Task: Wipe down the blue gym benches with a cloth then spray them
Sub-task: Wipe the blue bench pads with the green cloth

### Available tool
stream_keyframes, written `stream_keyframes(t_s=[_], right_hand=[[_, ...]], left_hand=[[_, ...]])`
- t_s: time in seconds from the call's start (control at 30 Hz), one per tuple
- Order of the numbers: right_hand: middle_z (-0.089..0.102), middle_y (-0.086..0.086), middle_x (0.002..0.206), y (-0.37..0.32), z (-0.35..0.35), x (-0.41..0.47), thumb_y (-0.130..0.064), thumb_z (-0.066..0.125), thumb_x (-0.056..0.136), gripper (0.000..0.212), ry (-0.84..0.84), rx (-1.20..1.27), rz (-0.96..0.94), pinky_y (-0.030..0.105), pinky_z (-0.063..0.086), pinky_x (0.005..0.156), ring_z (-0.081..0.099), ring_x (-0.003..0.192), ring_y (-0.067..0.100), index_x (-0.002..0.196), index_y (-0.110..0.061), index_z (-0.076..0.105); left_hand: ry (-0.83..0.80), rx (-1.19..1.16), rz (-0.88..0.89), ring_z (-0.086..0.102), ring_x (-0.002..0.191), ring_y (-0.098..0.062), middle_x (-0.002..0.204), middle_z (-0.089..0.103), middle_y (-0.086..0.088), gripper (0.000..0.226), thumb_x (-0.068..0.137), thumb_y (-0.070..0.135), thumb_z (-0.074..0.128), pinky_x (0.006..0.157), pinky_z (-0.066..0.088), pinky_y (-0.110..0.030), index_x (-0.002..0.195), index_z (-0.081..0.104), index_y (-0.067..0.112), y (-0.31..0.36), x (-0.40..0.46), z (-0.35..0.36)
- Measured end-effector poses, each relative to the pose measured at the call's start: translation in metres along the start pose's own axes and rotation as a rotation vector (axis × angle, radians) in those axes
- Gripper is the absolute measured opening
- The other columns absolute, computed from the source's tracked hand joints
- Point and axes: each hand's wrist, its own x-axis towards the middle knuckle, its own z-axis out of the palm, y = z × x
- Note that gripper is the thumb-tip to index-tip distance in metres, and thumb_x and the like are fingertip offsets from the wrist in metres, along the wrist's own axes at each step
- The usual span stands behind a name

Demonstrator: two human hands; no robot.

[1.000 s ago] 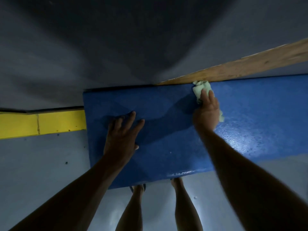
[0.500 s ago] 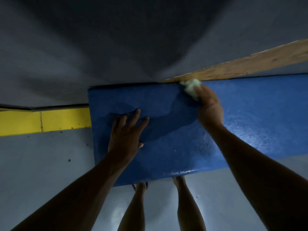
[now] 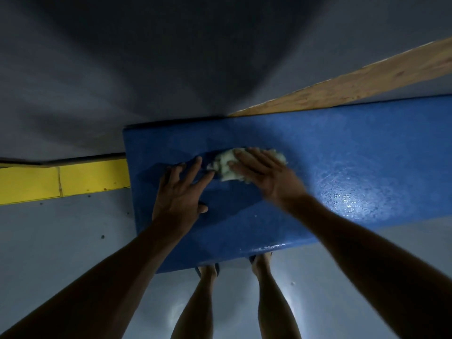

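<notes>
A blue bench (image 3: pixel 330 143) runs from the middle of the view to the right edge, its surface shiny and wet on the right. My left hand (image 3: pixel 182 190) lies flat on its left part with fingers spread. My right hand (image 3: pixel 263 173) presses a crumpled pale cloth (image 3: pixel 226 166) onto the bench with straight fingers, just right of my left fingertips. Part of the cloth is hidden under my palm.
A yellow bench (image 3: pixel 63 179) adjoins the blue one on the left. A wooden plank (image 3: pixel 354 81) slants along the wall behind. Grey walls meet in a corner above. My two legs (image 3: pixel 234 302) stand on the grey floor at the bench's front edge.
My right hand has dragged the cloth from the bench's back edge forward and left to the middle, next to my left hand. The left hand has stayed put.
</notes>
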Motion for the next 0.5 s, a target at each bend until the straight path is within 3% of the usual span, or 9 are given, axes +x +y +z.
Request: stream_keyframes(t_s=[0.07, 0.13, 0.23, 0.3, 0.37, 0.43, 0.5], right_hand=[[0.035, 0.003, 0.158, 0.035, -0.009, -0.023, -0.006, 0.036, 0.086, 0.066, 0.056, 0.061, 0.167, 0.048, 0.035, 0.113, 0.036, 0.143, 0.031, 0.149, -0.024, 0.042], [0.035, 0.002, 0.158, 0.049, -0.011, -0.044, -0.005, 0.037, 0.08, 0.071, 0.164, 0.208, 0.525, 0.05, 0.034, 0.113, 0.035, 0.143, 0.031, 0.148, -0.026, 0.044], [0.034, 0.007, 0.158, 0.012, 0.003, -0.03, -0.004, 0.036, 0.069, 0.082, 0.323, 0.293, 0.997, 0.053, 0.028, 0.115, 0.033, 0.142, 0.039, 0.148, -0.021, 0.043], [0.035, 0.01, 0.157, -0.035, 0.011, -0.003, -0.006, 0.041, 0.071, 0.078, 0.393, 0.343, 1.117, 0.054, 0.026, 0.115, 0.034, 0.141, 0.041, 0.148, -0.016, 0.043], [0.03, 0.009, 0.159, -0.089, 0.016, 0.009, -0.006, 0.039, 0.077, 0.075, 0.387, 0.383, 1.007, 0.053, 0.018, 0.12, 0.024, 0.147, 0.036, 0.15, -0.018, 0.039], [0.023, 0.004, 0.162, -0.125, 0.017, 0.0, -0.014, 0.033, 0.085, 0.068, 0.243, 0.378, 0.733, 0.048, 0.009, 0.123, 0.012, 0.152, 0.029, 0.153, -0.024, 0.033], [0.023, -0.001, 0.162, -0.108, 0.016, -0.019, -0.023, 0.034, 0.093, 0.06, 0.128, 0.301, 0.432, 0.046, 0.015, 0.123, 0.016, 0.151, 0.025, 0.153, -0.025, 0.033]], left_hand=[[0.004, 0.012, -0.001, 0.036, 0.131, -0.036, 0.161, 0.024, 0.0, 0.096, 0.065, 0.048, 0.083, 0.105, 0.033, -0.054, 0.147, 0.035, 0.035, 0.0, -0.001, 0.0], [0.002, 0.007, -0.004, 0.034, 0.132, -0.035, 0.161, 0.022, 0.0, 0.096, 0.067, 0.048, 0.082, 0.107, 0.031, -0.054, 0.149, 0.032, 0.035, 0.001, -0.001, 0.0], [-0.004, 0.007, -0.002, 0.031, 0.134, -0.034, 0.163, 0.016, 0.0, 0.095, 0.071, 0.047, 0.08, 0.109, 0.028, -0.053, 0.15, 0.029, 0.036, 0.003, -0.002, 0.0], [-0.007, 0.011, 0.0, 0.029, 0.135, -0.033, 0.164, 0.013, 0.001, 0.095, 0.072, 0.047, 0.079, 0.11, 0.027, -0.052, 0.151, 0.026, 0.037, 0.003, -0.001, 0.0], [-0.032, 0.019, 0.001, 0.026, 0.138, -0.033, 0.164, 0.008, 0.003, 0.095, 0.075, 0.05, 0.076, 0.113, 0.027, -0.052, 0.152, 0.024, 0.037, 0.002, -0.002, 0.0], [-0.033, 0.022, 0.008, 0.025, 0.139, -0.034, 0.164, 0.008, 0.002, 0.089, 0.074, 0.051, 0.076, 0.113, 0.027, -0.053, 0.15, 0.031, 0.036, 0.001, -0.002, 0.0], [-0.019, 0.014, 0.011, 0.026, 0.138, -0.035, 0.164, 0.011, 0.001, 0.082, 0.073, 0.051, 0.078, 0.111, 0.028, -0.054, 0.144, 0.042, 0.032, 0.001, -0.003, 0.0]])
